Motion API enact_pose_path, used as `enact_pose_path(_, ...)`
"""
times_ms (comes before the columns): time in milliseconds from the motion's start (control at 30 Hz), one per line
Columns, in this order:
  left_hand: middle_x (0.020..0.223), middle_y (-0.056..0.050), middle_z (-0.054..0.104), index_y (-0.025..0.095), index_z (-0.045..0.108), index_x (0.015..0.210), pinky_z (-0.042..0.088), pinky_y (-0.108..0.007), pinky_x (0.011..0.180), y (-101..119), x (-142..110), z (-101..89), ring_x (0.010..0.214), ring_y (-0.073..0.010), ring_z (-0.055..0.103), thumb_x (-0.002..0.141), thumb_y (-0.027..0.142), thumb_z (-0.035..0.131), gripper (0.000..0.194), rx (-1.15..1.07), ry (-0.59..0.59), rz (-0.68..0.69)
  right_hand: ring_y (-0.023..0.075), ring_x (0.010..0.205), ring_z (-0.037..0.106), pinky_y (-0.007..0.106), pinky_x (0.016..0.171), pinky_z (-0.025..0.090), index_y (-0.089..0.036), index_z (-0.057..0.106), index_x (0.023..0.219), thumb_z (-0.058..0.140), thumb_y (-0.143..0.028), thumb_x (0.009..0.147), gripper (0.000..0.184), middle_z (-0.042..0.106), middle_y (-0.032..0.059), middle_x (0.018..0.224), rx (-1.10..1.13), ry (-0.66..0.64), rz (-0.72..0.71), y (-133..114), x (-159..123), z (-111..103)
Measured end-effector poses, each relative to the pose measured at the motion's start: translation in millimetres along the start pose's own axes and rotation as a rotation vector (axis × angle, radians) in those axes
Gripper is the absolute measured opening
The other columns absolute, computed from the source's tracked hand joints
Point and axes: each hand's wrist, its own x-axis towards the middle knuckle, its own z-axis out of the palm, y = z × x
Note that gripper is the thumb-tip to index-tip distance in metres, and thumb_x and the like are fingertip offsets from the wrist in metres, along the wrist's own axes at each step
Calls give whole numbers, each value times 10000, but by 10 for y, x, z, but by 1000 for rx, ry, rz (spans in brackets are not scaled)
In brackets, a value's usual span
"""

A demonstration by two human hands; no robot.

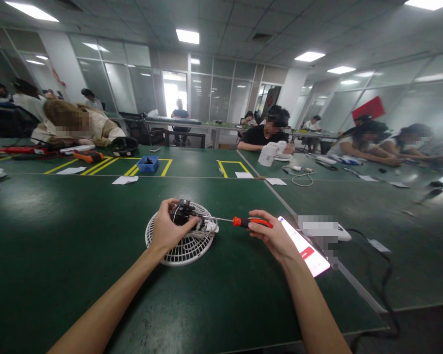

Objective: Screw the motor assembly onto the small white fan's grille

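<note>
A round white fan grille lies on the green table, with a black fan motor and some pale wiring on top of it. My left hand is wrapped round the motor, thumb along its near side. In my right hand is a screwdriver with a red and black handle. Its shaft points left and reaches the motor; where exactly the tip sits is hidden beside my left thumb. A phone with a lit screen lies just right of my right hand.
A blue tray holding small dark parts stands beyond the grille. Paper slips lie near the yellow tape marks. To the right are a white device with a black cable and, farther off, a coiled cord. Co-workers sit around the tables.
</note>
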Motion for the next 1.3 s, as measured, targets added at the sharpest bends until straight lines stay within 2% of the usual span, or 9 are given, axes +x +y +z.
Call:
enact_pose_path(100, 1110, -71, 641, 228, 564, 1145, 538, -466, 925, -6, 0, 3, 1019, -266, 630, 655, 566, 855, 662, 6, -3, -7, 145, 724, 702, 264, 692, 621, -202, 716, 967, 956, -315, 558, 488, 712, 17, 893, 10, -14, -6, 12, -1, 20)
enact_pose_path(167, 1103, -71, 640, 224, 561, 1147, 537, -465, 928, -12, 1, 6, 1015, -264, 631, 657, 557, 856, 662, 1, -4, -8, 152, 659, 709, 255, 606, 611, -201, 713, 959, 917, -400, 647, 423, 726, 36, 864, -45, 4, 23, 43, 12, 41)
enact_pose_path(267, 1088, -65, 637, 221, 555, 1153, 539, -455, 926, -23, 2, 8, 1010, -258, 634, 656, 536, 862, 664, -10, 6, -10, 130, 461, 626, 218, 412, 502, -189, 701, 951, 756, -540, 826, 377, 703, 44, 687, -182, 51, 104, 95, 39, 64)
enact_pose_path(333, 1092, -63, 633, 223, 553, 1157, 541, -450, 921, -24, 2, 8, 1015, -258, 634, 655, 536, 862, 667, -12, 12, -15, 116, 402, 567, 193, 358, 426, -183, 698, 947, 703, -565, 859, 392, 658, 26, 585, -213, 61, 115, 111, 49, 67)
enact_pose_path(500, 1088, -67, 641, 226, 563, 1145, 545, -461, 919, -9, 2, 6, 1005, -264, 636, 643, 538, 864, 664, -13, 5, -4, 110, 467, 583, 204, 417, 460, -192, 679, 877, 847, -507, 708, 395, 659, 3, 643, -160, 49, 7, 77, 36, 46)
enact_pose_path(700, 1115, -70, 644, 225, 561, 1166, 544, -453, 922, -34, 2, 6, 1005, -256, 630, 664, 547, 859, 667, -4, -3, 2, 125, 610, 638, 259, 584, 561, -213, 616, 865, 967, -421, 536, 525, 644, -16, 787, -19, 60, -17, 34, 13, 39)
enact_pose_path(1067, 1111, -70, 648, 221, 579, 1149, 549, -451, 905, -10, 4, -4, 1014, -263, 637, 646, 577, 866, 680, -8, -8, -24, 207, 925, 700, 368, 949, 517, -267, 587, 1035, 969, -227, 491, 665, 748, 12, 979, 94, 10, -101, -41, -46, 24)
enact_pose_path(1200, 1101, -64, 653, 219, 579, 1147, 544, -458, 908, -27, 6, 5, 996, -256, 640, 643, 587, 867, 687, -10, -8, -29, 226, 920, 714, 391, 930, 540, -262, 601, 1057, 972, -247, 468, 697, 757, 20, 981, 70, 42, -141, -4, -22, 29)
enact_pose_path(1300, 1103, -61, 653, 222, 580, 1142, 544, -445, 902, -41, 5, 12, 996, -251, 640, 652, 588, 862, 673, -8, -5, -23, 190, 749, 695, 345, 774, 585, -243, 613, 1056, 975, -343, 505, 667, 710, -25, 815, 8, 140, -174, 63, 18, 53)
